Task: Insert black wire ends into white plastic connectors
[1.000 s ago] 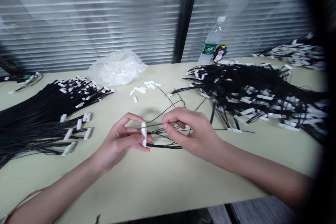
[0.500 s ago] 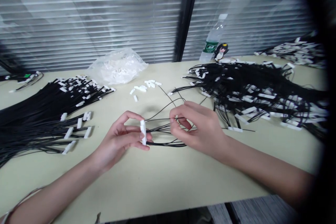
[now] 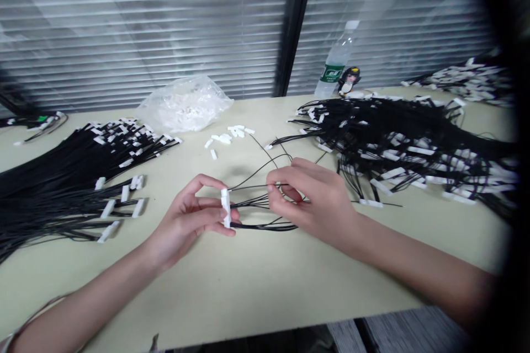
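Observation:
Between the thumb and fingers of my left hand (image 3: 199,210) a long white connector housing (image 3: 226,208) stands nearly upright. Thin black wires (image 3: 265,226) run from its right side toward my right hand. My right hand (image 3: 310,198) pinches a single black wire (image 3: 250,187) between thumb and forefinger, to the right of the housing. That wire's left end reaches the housing's upper part; whether it sits inside cannot be made out. Other wires pass behind and below the right hand, where part of them is hidden.
Black wire bundles with white connectors (image 3: 74,160) lie at the left, and another heap (image 3: 397,127) at the right. A clear bag of white parts (image 3: 186,105) and several loose white housings (image 3: 223,138) lie beyond my hands. A bottle (image 3: 336,63) and penguin figure (image 3: 348,81) stand behind.
Almost nothing differs. My right hand has shifted very slightly left with the pinched wire; my left hand keeps its hold on the housing.

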Motion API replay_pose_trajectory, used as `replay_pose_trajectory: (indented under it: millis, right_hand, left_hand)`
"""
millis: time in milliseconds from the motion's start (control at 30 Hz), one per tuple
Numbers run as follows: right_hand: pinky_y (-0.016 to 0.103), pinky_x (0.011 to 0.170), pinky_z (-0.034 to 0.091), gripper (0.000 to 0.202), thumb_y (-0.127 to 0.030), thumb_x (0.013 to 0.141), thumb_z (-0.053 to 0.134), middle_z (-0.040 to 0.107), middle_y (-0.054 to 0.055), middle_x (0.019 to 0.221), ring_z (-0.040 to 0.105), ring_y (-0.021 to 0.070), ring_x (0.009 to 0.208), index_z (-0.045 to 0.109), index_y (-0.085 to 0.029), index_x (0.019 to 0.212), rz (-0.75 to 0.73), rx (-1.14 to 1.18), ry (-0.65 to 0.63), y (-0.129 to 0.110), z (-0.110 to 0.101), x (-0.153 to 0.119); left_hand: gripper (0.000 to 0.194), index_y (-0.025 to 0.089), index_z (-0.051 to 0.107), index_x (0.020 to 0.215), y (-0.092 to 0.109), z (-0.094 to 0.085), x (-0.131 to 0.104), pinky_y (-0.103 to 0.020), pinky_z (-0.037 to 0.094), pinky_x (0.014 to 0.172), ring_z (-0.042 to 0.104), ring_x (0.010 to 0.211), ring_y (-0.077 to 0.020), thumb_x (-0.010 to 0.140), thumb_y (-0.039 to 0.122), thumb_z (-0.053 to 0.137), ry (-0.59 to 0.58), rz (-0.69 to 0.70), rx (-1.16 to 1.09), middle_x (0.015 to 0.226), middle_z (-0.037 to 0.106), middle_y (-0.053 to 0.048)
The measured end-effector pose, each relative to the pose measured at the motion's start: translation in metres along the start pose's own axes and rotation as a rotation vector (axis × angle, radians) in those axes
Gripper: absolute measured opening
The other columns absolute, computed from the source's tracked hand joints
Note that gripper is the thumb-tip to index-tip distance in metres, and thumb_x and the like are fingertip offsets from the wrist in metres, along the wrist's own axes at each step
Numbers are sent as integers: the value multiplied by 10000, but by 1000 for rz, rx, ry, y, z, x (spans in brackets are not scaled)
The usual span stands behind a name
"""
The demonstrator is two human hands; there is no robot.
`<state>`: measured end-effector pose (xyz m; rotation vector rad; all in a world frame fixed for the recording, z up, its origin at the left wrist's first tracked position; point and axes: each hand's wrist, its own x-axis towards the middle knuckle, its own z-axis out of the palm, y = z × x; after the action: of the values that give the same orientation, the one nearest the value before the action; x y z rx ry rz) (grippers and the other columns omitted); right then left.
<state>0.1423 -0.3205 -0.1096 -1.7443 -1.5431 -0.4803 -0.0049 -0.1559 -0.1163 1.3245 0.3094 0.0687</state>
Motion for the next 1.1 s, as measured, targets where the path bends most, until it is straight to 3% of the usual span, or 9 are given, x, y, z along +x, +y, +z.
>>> replay_pose_trajectory:
  millis: [900,1100]
  right_hand:
    - [215,538,317,75,-92,737,530,413,-42,522,368,84,547,546,-162,713,-25,5,28,-2,3,0]
    - [216,535,319,66,-98,745,527,409,-41,518,359,81,547,546,-146,705,-17,17,3,-3,5,-2]
  left_hand:
    - [248,206,470,969,2,2,-3,-360,545,719,653,770,-179,776,114,596,8,-11,46,796,714,-49]
    - [236,204,507,976,-4,-3,0,-304,556,689,662,789,-177,776,126,606,24,27,46,817,723,-54]
